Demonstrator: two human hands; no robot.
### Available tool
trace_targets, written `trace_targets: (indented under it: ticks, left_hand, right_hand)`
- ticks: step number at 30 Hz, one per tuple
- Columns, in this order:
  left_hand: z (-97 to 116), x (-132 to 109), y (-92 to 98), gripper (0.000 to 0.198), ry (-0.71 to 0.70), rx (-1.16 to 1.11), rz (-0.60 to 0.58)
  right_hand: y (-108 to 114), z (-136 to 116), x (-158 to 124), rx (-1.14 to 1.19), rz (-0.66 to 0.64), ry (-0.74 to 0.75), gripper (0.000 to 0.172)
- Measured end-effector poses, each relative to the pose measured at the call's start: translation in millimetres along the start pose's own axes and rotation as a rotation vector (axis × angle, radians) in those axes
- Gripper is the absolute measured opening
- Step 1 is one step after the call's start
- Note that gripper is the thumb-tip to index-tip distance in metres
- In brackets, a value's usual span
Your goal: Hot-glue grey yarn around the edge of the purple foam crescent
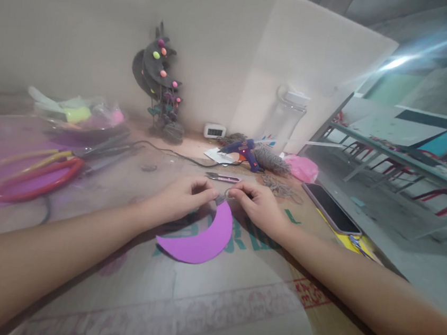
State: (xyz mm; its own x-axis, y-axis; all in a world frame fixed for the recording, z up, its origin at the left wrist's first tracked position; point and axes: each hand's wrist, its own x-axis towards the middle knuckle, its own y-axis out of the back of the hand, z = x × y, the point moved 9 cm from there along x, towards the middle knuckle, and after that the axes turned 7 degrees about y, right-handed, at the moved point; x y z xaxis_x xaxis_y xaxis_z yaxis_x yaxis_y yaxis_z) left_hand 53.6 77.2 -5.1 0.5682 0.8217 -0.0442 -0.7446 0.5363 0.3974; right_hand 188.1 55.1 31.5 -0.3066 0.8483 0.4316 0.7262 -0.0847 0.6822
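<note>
A purple crescent moon cutout (203, 240) lies on the table between my hands, its upper tip pointing away from me. Grey yarn (220, 200) covers that tip. My left hand (188, 198) pinches at the yarn-covered tip from the left. On the right, my right hand (257, 205) has thumb and finger closed on a thin loop of the grey yarn beside the tip. A utility knife (223, 178) lies just beyond my fingertips.
Scissors with red and yellow handles (42, 175) lie on the left, near a plastic bag (77, 112). Behind stand a decorated grey moon (157, 70), a small digital clock (214, 131) and a clear bottle (286, 118). A glue gun (245, 151) rests by grey yarn; a phone (333, 208) lies right.
</note>
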Motion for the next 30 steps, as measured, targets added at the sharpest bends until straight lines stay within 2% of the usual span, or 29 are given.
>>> trace_targets:
  ticks: [10, 12, 15, 20, 22, 27, 30]
  left_hand:
    - [1.3, -1.4, 1.4, 0.036, 0.000, 0.003, 0.001]
    - [2.9, -1.5, 2.1, 0.036, -0.006, 0.015, 0.007]
    - [5.8, -1.2, 4.2, 0.035, -0.024, 0.023, 0.030]
    - [0.9, -0.8, 7.8, 0.035, 0.041, 0.001, 0.073]
    - [-0.3, -1.2, 9.0, 0.036, 0.064, 0.001, 0.088]
    - [2.5, -2.6, 9.0, 0.037, 0.071, -0.006, 0.088]
    - [6.1, -3.3, 8.8, 0.037, 0.052, -0.012, 0.087]
  right_hand:
    - [-6.5, 2.3, 0.0, -0.006, -0.078, -0.048, 0.032]
    - [-7.6, 2.3, 1.0, -0.020, -0.087, -0.052, 0.029]
    - [-1.7, 2.7, 1.1, -0.010, -0.014, -0.057, 0.015]
    - [10.7, -0.1, -5.6, 0.110, 0.124, -0.050, 0.024]
    - [8.1, -3.0, -9.0, 0.186, 0.111, -0.054, 0.027]
    - [-11.7, -12.7, -15.1, 0.313, -0.041, -0.056, 0.039]
    - [-11.2, -13.0, -15.0, 0.307, -0.025, -0.036, 0.034]
